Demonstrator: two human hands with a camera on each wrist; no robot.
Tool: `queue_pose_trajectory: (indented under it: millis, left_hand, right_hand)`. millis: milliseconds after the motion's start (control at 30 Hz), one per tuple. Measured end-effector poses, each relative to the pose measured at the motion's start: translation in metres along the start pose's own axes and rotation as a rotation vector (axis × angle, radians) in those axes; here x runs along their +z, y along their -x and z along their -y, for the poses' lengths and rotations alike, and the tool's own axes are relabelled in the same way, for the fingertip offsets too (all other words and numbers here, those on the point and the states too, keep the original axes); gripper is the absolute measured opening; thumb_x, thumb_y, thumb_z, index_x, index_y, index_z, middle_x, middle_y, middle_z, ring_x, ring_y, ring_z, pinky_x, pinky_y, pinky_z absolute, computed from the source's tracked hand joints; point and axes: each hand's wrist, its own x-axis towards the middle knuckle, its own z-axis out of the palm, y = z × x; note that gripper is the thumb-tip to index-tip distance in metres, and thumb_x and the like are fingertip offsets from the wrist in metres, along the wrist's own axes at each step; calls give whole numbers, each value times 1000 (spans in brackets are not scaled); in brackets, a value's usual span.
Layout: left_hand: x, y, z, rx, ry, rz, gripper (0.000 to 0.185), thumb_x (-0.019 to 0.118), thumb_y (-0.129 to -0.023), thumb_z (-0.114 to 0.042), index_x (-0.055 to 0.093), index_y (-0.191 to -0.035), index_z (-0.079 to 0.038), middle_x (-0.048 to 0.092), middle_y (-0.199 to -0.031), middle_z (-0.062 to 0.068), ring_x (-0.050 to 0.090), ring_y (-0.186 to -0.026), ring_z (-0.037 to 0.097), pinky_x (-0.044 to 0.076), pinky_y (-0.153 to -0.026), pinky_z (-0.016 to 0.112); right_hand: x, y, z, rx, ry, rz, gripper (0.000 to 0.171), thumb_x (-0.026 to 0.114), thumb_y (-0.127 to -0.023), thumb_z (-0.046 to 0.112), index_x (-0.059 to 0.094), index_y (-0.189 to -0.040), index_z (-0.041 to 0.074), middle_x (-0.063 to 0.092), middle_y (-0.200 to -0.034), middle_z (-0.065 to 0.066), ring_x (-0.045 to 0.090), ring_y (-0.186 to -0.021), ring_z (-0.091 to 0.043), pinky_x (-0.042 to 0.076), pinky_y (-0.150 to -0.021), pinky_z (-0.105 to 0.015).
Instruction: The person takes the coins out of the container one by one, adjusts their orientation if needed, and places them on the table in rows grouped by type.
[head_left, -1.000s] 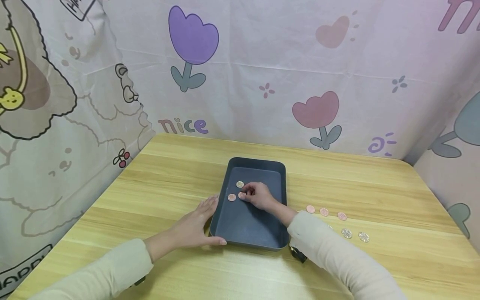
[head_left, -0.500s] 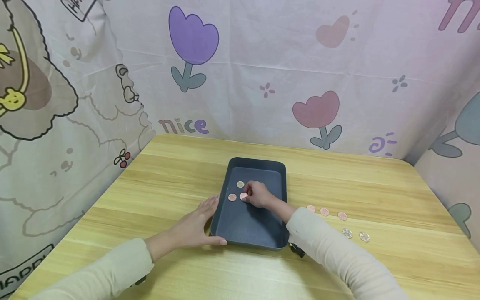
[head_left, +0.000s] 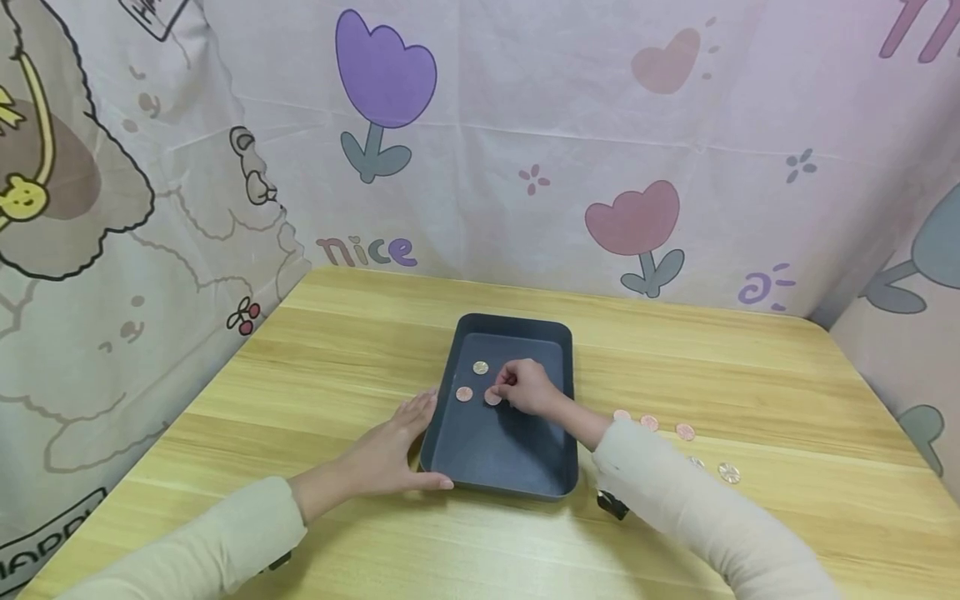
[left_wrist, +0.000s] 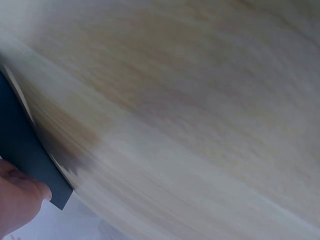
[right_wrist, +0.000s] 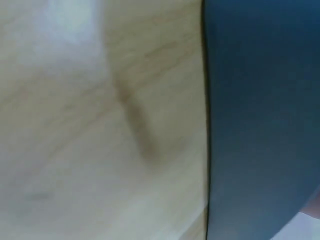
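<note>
A dark blue tray (head_left: pixel 487 467) lies in the middle of the wooden table (head_left: pixel 300 375). On its floor are a gold coin (head_left: pixel 481 367) and two pink coins (head_left: pixel 464 394). My right hand (head_left: pixel 525 387) is inside the tray with curled fingers, its fingertips pinching the nearer pink coin (head_left: pixel 492 398). My left hand (head_left: pixel 390 454) lies flat against the tray's left wall, fingers straight and thumb along the front rim. The left wrist view shows a tray corner (left_wrist: pixel 25 155) and my thumb (left_wrist: pixel 20 200). In the blurred right wrist view only the tray's wall (right_wrist: pixel 260 120) shows.
To the right of the tray, three pink coins (head_left: pixel 649 422) lie in a row, with two silver coins (head_left: pixel 727 473) nearer me, one partly behind my right sleeve. A patterned cloth (head_left: pixel 525 150) walls the table at the back and both sides.
My right hand has shifted slightly right and toward me inside the tray, and the pink coin at its fingertips has moved with it. The left hand has stayed put.
</note>
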Motion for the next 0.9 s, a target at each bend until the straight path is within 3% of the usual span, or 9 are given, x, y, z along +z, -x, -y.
queue_pose_trajectory:
  millis: [167, 533, 900]
  left_hand:
    - [-2, 1, -1, -7, 1, 7, 114, 65, -69, -67, 19, -145, 5, 17, -154, 18, 19, -142, 34, 23, -115, 48]
    - [-2, 0, -1, 0, -2, 10, 114, 65, -69, -67, 19, -145, 5, 17, -154, 18, 18, -142, 34, 20, -116, 47]
    - [-1, 0, -1, 3, -16, 11, 114, 64, -69, -68, 19, -145, 5, 16, -154, 17, 18, -142, 33, 20, -116, 46]
  right_hand:
    - [-8, 7, 0, -16, -31, -38, 12, 64, -85, 7, 64, -75, 0, 64, -64, -11, 51, -49, -7, 44, -47, -20]
    - [-31, 28, -4, 49, -155, -78, 12, 65, -85, 8, 65, -78, -2, 62, -68, -20, 49, -50, -10, 45, -50, -23]
    - [-50, 46, -21, 153, -243, -93, 13, 61, -86, 9, 63, -83, -3, 54, -62, -4, 47, -53, -9, 43, -48, -19]
